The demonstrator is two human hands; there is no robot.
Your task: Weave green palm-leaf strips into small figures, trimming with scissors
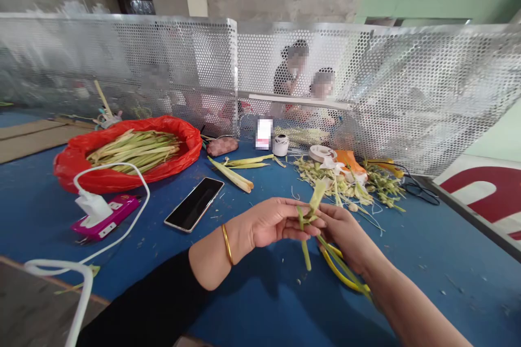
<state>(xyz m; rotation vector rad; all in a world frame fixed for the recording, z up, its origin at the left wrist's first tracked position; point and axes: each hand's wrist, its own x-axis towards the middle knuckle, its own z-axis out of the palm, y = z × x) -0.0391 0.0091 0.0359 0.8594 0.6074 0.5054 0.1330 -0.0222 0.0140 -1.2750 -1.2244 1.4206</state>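
My left hand, with a gold bangle on the wrist, is closed in a pinch on a green leaf strip above the blue table. My right hand grips the same strip from the right, fingers closed, and yellow-green strips trail down from under its palm. A short end of the leaf hangs below the fingers.
A red plastic bag holds several long green stalks. A black phone, a pink power strip with a white charger, loose stalks, a pile of trimmings and tape rolls lie on the table. Two people sit behind a perforated metal screen.
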